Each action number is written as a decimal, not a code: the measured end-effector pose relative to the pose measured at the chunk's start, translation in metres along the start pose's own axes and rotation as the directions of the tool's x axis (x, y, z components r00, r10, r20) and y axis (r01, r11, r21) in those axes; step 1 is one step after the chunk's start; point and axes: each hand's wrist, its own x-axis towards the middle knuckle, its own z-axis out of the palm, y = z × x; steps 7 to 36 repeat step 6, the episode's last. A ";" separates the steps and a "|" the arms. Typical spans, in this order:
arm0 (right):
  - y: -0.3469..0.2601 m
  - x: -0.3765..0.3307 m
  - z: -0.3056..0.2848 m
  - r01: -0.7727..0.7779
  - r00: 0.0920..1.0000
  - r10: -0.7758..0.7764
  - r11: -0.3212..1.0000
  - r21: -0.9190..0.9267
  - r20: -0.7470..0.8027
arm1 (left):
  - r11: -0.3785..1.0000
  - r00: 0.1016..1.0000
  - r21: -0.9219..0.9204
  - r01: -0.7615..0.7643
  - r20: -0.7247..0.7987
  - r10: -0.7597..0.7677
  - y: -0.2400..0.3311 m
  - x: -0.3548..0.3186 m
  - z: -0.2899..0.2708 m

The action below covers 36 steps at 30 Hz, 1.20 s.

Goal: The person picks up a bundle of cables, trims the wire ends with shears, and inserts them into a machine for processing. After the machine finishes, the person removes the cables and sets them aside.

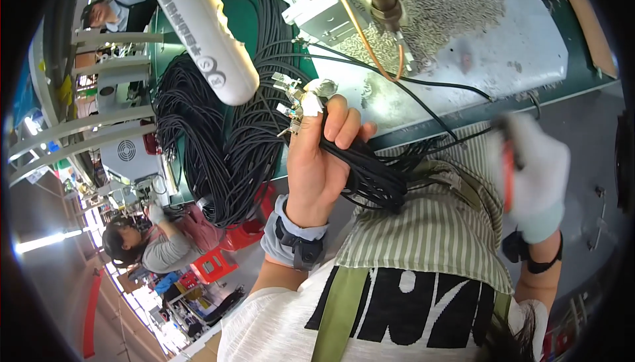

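Observation:
My left hand (322,154) is raised in front of my apron, its fingers wrapped round a bundle of black cables (374,173). Small silvery metal connectors (288,107) stick out past the thumb, where white wrapping covers the fingertips. Off to the right, my right hand (539,170), in a white glove, is smeared by motion. It is closed on a red-and-black thing (508,170), too blurred to name. One black cable (471,136) runs toward that hand.
A large heap of black cables (205,137) hangs over the green bench edge. A white tray (536,38) bears many small metal pieces under a machine head (383,1). A white lamp tube (205,31) hangs above the bench. A co-worker (155,243) sits at the left near red stools (215,265).

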 end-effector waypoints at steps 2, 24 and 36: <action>-0.018 0.007 0.010 0.321 0.891 -0.374 0.920 0.226 0.257 | 1.000 0.993 -0.019 0.000 -0.119 -0.002 -0.004 -0.006 0.009; -0.021 0.006 0.058 0.542 0.774 -0.568 0.823 0.171 0.281 | 1.000 0.988 -0.010 -0.009 -0.153 0.008 0.000 -0.019 0.020; -0.021 0.006 0.058 0.542 0.774 -0.568 0.823 0.171 0.281 | 1.000 0.988 -0.010 -0.009 -0.153 0.008 0.000 -0.019 0.020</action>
